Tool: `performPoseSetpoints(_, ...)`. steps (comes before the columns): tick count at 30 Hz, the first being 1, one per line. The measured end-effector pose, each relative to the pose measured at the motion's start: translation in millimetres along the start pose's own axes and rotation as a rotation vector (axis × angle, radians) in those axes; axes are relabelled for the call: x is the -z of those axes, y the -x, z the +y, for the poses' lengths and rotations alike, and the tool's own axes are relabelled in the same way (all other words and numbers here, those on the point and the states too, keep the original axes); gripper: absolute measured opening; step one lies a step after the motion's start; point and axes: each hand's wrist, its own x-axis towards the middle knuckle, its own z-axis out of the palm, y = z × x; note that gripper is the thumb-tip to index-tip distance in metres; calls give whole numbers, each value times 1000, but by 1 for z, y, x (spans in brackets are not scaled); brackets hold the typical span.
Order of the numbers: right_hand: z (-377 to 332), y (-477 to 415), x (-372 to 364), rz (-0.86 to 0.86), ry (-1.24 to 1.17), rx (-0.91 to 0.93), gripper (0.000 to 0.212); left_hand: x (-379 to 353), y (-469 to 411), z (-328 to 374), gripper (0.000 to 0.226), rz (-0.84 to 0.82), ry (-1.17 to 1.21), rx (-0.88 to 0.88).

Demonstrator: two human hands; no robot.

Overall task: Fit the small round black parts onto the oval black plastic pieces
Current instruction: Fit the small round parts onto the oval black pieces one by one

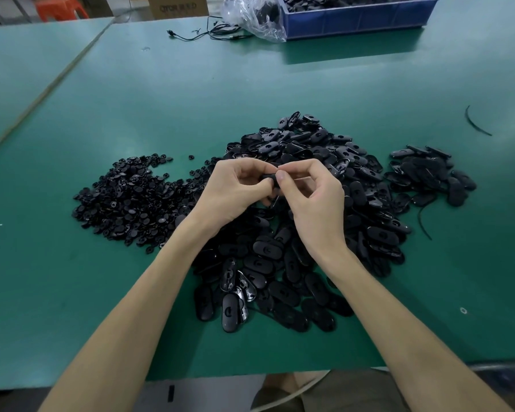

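My left hand (235,188) and my right hand (312,197) meet above the middle of the table and together grip one oval black plastic piece (269,178). Fingers and thumbs of both hands curl round it, hiding most of it. Whether a round part sits on it I cannot tell. A heap of small round black parts (131,200) lies to the left. A big heap of oval black pieces (309,227) spreads under and behind my hands. A smaller separate pile of oval pieces (428,173) lies to the right.
The green table (250,84) has a blue bin (354,19) of black parts at the far edge, with a clear plastic bag (256,16) and a black cable (208,34) beside it. A thin black strip (474,121) lies far right. A seam (51,84) divides the table on the left.
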Motion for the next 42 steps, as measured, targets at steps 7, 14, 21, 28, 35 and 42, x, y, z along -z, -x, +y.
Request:
performPoseSetpoints(7,3,0,0,-6,60,25,4,-1,1,2,13,3,-34,9)
performPoseSetpoints(14,1,1,0,-4,49,31,4,8,2,2,15,-42,17,38)
performPoseSetpoints(21,0,1,0,-17,65,27,3,14,1,1,18,-89,95,63)
performPoseSetpoints(28,-1,2,-2,-42,72,42,4,9,1,2,15,-34,13,54)
performPoseSetpoints(35,0,2,-2,-43,88,40,6,2,2,3,15,-3,-57,0)
performPoseSetpoints(42,0,1,-1,-25,98,53,6,-3,2,0,13,54,-88,-45)
